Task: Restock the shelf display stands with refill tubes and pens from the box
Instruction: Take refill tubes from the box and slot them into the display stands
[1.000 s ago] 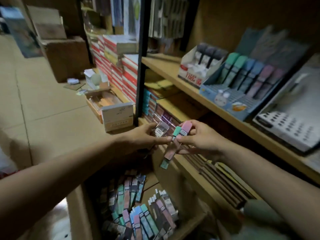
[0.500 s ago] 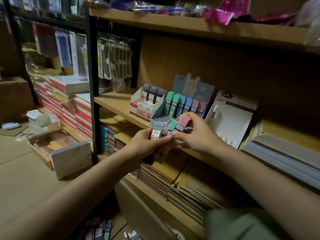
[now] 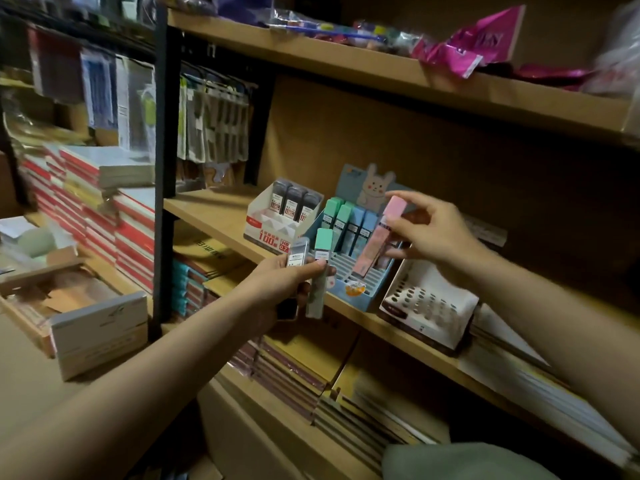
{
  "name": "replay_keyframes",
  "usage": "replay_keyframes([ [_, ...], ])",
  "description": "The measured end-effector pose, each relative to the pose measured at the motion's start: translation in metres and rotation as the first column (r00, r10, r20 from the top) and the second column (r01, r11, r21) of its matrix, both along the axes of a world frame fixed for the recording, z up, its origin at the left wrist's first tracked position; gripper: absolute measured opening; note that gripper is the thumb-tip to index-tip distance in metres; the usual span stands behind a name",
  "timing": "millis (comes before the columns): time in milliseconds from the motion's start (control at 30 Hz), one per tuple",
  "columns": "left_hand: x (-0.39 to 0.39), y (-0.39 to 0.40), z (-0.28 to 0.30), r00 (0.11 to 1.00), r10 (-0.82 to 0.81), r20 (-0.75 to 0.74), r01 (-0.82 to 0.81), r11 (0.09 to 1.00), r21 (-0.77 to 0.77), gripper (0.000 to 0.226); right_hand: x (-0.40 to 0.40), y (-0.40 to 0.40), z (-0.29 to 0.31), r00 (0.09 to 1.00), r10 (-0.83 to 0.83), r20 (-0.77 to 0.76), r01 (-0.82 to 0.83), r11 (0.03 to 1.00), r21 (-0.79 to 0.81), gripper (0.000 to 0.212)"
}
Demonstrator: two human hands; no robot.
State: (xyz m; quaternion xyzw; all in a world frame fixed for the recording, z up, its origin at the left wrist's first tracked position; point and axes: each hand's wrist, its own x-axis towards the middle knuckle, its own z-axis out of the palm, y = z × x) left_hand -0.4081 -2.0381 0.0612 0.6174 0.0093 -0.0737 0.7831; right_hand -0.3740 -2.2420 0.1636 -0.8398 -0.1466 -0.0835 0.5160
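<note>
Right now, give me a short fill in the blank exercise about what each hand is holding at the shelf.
1. The right hand holds a tube with a ____ cap.
2. The left hand grips a clear tube and one with a ____ cap.
3. The blue display stand has a ____ drawn on its backboard.

Missing words: pink; green; rabbit

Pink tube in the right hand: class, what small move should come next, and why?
Probably lower the pink tube into an open slot of the blue display stand. The right hand pinches it tilted just above the slots, beside the standing green and blue tubes.
</note>
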Motion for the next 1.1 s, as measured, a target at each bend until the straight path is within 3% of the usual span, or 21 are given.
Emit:
replay_keyframes([
  [133,0.009,0.005,0.004,0.999,0.024,0.044,-0.022,0.999,-0.041,0.021,0.028,-0.013,0.015,0.921,-0.117,0.372,0.266,0.886,-0.38,0.03],
  [267,0.015,0.003,0.002,0.997,0.059,0.05,-0.057,0.997,-0.045,0.019,0.046,-0.016,0.013,0.876,-0.109,0.469,0.369,0.778,-0.508,0.033],
  [567,0.018,0.004,0.0,0.995,0.093,0.04,-0.091,0.995,-0.03,0.021,0.072,-0.013,0.007,0.868,-0.187,0.459,0.43,0.746,-0.508,0.041],
  [733,0.017,0.008,0.0,0.993,0.103,0.053,-0.103,0.995,0.004,0.022,0.072,-0.017,-0.016,0.885,-0.149,0.442,0.422,0.66,-0.621,0.031],
  [967,0.015,0.01,-0.003,0.991,0.119,0.052,-0.119,0.993,-0.012,0.021,0.075,-0.014,-0.02,0.879,-0.157,0.449,0.438,0.638,-0.633,0.028],
  [1100,0.016,0.01,-0.005,0.993,0.117,0.035,-0.116,0.993,-0.013,0.024,0.077,-0.014,-0.025,0.872,-0.152,0.465,0.46,0.578,-0.675,0.026],
])
